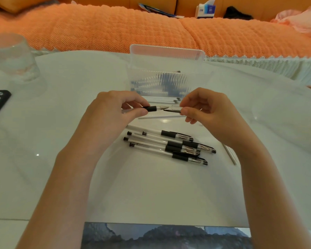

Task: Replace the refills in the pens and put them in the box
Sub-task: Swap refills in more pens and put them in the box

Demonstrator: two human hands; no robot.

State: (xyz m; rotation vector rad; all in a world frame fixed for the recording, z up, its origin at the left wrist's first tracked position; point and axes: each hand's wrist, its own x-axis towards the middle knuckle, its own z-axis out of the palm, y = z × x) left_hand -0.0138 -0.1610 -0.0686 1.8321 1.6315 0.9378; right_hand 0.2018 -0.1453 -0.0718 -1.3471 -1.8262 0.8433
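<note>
The left hand [115, 108] pinches a pen [155, 108] by its barrel, just behind the black grip. The pen lies level, its long axis running left to right and its metal tip pointing right. Right at that tip is the cap [172, 109], clear with a black clip, pinched in the fingers of the right hand [206, 108]. Its mouth looks turned toward the tip, though I cannot tell if the two touch yet. Both hands are raised above the desk [79, 123], about level with each other. The coming move is probably a short push along the pen's own line, so tip and cap must stay in line.

Of the containers, a glass [13, 58] stands far left; its contents are too blurred to tell. The box [169, 79] sits just beyond the hands with its lid [167, 53] open, and dark and white shapes show through its ribbed wall, likely pens. White refills [162, 100] lie against its front. A loose refill [160, 116] lies under the hands, and a pile of pens [169, 146] lies nearer the person.
</note>
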